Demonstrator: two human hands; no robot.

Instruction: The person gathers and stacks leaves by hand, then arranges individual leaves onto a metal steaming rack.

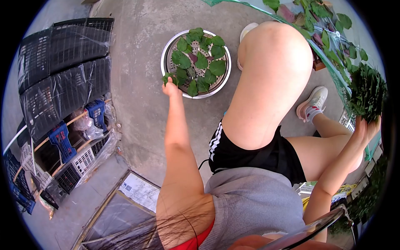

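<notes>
My left hand is closed on a green leaf at the lower left rim of a round metal tray. The tray stands on the concrete floor, and its base is perforated. Several green, tooth-edged leaves lie spread over it, with a few purplish ones among them. Far to the right, my right hand is wrapped around the lower end of a thick bunch of dark green leaves. The bunch points upward, and its stems are mostly hidden by my fingers.
Loose green and purple leaves lie on green-edged plastic sheeting at upper right. Black plastic crates and blue crate parts stand on the left. A framed panel with a paper sheet lies at lower left.
</notes>
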